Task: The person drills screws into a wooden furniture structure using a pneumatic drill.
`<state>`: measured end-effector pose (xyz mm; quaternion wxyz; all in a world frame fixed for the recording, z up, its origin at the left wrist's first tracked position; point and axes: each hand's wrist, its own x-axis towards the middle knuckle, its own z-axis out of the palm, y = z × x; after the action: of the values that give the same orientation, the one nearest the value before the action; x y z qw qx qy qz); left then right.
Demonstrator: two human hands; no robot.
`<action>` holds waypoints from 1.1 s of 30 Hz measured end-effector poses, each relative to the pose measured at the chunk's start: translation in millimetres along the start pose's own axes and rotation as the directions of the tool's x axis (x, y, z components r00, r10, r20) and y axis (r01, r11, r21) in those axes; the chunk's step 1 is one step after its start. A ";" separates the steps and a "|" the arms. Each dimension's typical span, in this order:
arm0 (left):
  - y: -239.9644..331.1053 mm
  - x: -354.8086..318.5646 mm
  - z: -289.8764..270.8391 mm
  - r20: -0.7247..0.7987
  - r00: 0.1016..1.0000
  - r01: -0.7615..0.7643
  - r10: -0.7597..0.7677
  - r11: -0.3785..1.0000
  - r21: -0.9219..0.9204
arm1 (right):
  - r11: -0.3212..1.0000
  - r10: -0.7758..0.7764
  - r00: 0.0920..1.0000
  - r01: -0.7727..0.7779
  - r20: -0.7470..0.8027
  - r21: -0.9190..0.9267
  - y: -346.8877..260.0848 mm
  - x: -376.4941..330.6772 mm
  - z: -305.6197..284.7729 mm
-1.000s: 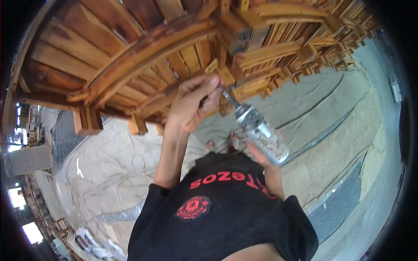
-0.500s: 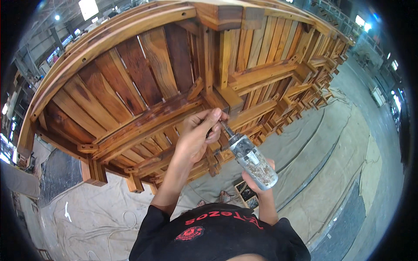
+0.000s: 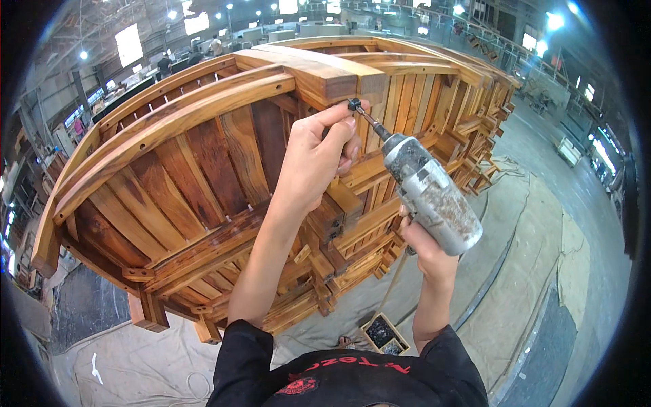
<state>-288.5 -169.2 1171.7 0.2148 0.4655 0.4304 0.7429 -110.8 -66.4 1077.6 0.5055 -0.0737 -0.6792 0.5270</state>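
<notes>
My right hand (image 3: 432, 249) grips a worn, grey-white power driver (image 3: 437, 197), raised and tilted with its bit pointing up and to the left. At the bit's tip sits a small black fastener (image 3: 354, 104), too small to tell its exact kind. My left hand (image 3: 315, 152) is closed, with thumb and forefinger pinched at that fastener and the other fingers curled in. Just behind the fingertips is the end of a thick wooden beam (image 3: 332, 88) on a large slatted wooden furniture piece (image 3: 196, 163). The fastener appears close to the beam; contact cannot be made out.
More wooden frames (image 3: 468, 146) stretch away in a row to the right. Near my feet stands a divided wooden box (image 3: 383, 334) of small dark parts. Wrinkled cloth sheets (image 3: 502, 271) cover the floor. A cord lies on the cloth at lower left.
Both hands and the driver have risen from the frame's middle to the upper beam end. The driver has also shifted right, and the view has tilted up.
</notes>
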 end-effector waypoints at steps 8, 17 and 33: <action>1.7 3.6 3.4 -0.065 0.997 -0.043 0.049 0.994 0.098 | 0.998 0.031 0.999 -0.033 0.043 0.047 -15.7 20.1 -4.8; -3.1 4.3 1.7 -0.078 0.994 -0.075 0.079 0.996 0.052 | 0.995 0.042 0.996 -0.035 0.073 -0.089 -33.1 30.1 -6.6; -49.5 14.7 -44.9 -0.541 0.815 -0.191 0.208 0.978 0.088 | 0.933 -0.043 0.987 0.095 0.153 -0.348 -55.6 36.9 -20.9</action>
<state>-338.9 -151.8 1128.8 -0.0028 0.2796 0.4332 0.8568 -88.4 -53.7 1142.6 0.4524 -0.1016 -0.7995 0.3819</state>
